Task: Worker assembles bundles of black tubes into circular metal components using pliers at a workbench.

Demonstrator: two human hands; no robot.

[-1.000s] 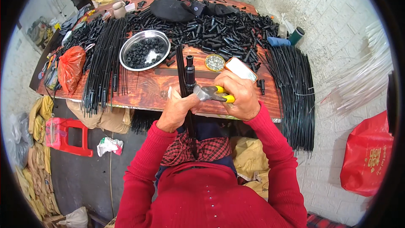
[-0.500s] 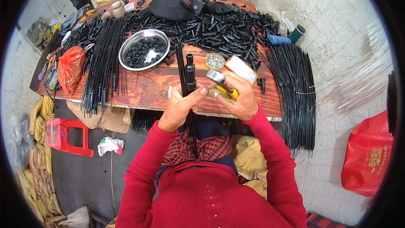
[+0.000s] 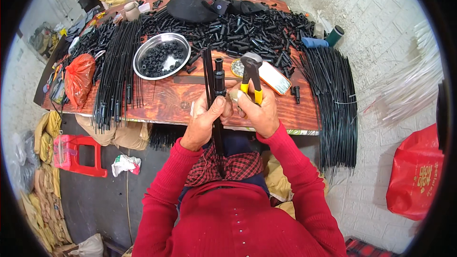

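Observation:
My left hand [image 3: 202, 124] is closed around a bunch of thin black rods [image 3: 208, 74] and a stepped black tubular fitting [image 3: 219, 80]. Both stand nearly upright above the table's near edge, and the rods run down to my lap. Close beside it, my right hand [image 3: 263, 114] grips the yellow handles of a pair of pincers [image 3: 251, 65], whose metal head points up and away from me. The right fingertips come close to the fitting's lower part; whether they touch it is hidden. Behind the pincers sit a round tin [image 3: 235, 68] of small metal pieces and an orange-rimmed white tray [image 3: 276, 80].
A steel bowl [image 3: 138, 70] holds small black rings. Black tubular fittings [image 3: 257, 38] are heaped across the back of the wooden table [image 3: 164, 97]. Long black rods lie at the left [image 3: 114, 62] and right [image 3: 335, 109]. A red plastic bag [image 3: 79, 78] sits at the left edge.
My right hand has turned the pincers so their head now points upward with both handles showing, and has shifted slightly left. The fitting in my left hand has moved slightly right.

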